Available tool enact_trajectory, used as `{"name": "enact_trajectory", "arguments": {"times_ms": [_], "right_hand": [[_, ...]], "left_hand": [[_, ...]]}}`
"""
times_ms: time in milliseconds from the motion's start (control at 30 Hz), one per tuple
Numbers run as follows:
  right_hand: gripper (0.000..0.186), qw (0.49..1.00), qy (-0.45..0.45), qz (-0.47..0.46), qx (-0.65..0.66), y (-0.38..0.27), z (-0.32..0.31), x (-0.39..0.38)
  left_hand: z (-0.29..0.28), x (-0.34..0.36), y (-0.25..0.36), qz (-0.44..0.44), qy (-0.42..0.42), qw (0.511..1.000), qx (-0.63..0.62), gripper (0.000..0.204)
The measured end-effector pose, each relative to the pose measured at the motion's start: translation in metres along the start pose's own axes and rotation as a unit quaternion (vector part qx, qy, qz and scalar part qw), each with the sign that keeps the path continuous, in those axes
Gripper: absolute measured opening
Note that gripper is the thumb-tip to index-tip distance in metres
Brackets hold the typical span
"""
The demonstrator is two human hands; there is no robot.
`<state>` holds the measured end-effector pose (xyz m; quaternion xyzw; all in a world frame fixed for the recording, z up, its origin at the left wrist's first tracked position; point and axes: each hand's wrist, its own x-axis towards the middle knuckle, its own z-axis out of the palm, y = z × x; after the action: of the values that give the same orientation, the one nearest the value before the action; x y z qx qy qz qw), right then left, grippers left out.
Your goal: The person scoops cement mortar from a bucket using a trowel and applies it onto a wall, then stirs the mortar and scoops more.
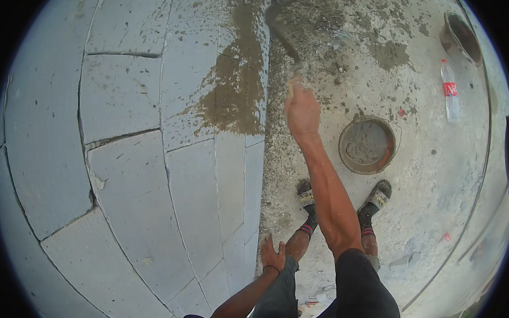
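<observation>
My right hand (303,109) is stretched out ahead beside the wall, its fingers wrapped round the pale handle of a trowel (284,41). The blade, grey and smeared by motion, points away from me along the foot of the wall. Wet brown mortar (238,92) is spattered over the pale grey block wall (132,180) to the left of that hand. Low down, my left hand (273,255) rests by my left knee with its fingers apart and nothing in them.
A bucket of grey mortar (367,145) stands ahead of my feet. Farther right are a clear plastic bottle with a red label (450,90) and a second bucket (461,38). Mortar splashes (389,54) and grit cover the concrete floor. A dark cable (482,176) runs along the right.
</observation>
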<state>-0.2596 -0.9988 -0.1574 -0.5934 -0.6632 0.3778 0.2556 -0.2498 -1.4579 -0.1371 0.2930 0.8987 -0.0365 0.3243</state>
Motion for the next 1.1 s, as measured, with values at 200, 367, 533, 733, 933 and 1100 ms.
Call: {"name": "enact_trajectory", "arguments": {"times_ms": [200, 367, 533, 733, 933, 1100], "right_hand": [[0.059, 0.972, -0.113, -0.014, 0.204, 0.009, 0.017, -0.228], [0.051, 0.986, -0.066, 0.156, 0.001, 0.168, -0.066, -0.255], [0.046, 0.936, -0.141, 0.204, -0.251, 0.309, -0.115, -0.182], [0.052, 0.976, -0.146, 0.128, -0.097, 0.399, -0.095, -0.177], [0.043, 0.831, -0.239, 0.438, 0.245, 0.353, -0.082, -0.179], [0.045, 0.809, -0.228, 0.408, 0.357, 0.331, -0.127, -0.186]], "left_hand": [[0.001, 0.001, 0.002, -0.025, -0.028, 0.998, 0.042, 0.068], [0.004, -0.005, -0.008, -0.022, -0.008, 1.0, 0.015, 0.067], [0.007, -0.011, 0.003, -0.02, -0.032, 0.999, 0.009, 0.064], [0.018, -0.021, 0.006, -0.009, -0.028, 1.0, 0.01, 0.064], [0.02, -0.023, 0.001, 0.007, -0.01, 0.999, 0.035, 0.063], [0.023, -0.024, 0.008, 0.017, -0.005, 0.999, 0.04, 0.063]]}}
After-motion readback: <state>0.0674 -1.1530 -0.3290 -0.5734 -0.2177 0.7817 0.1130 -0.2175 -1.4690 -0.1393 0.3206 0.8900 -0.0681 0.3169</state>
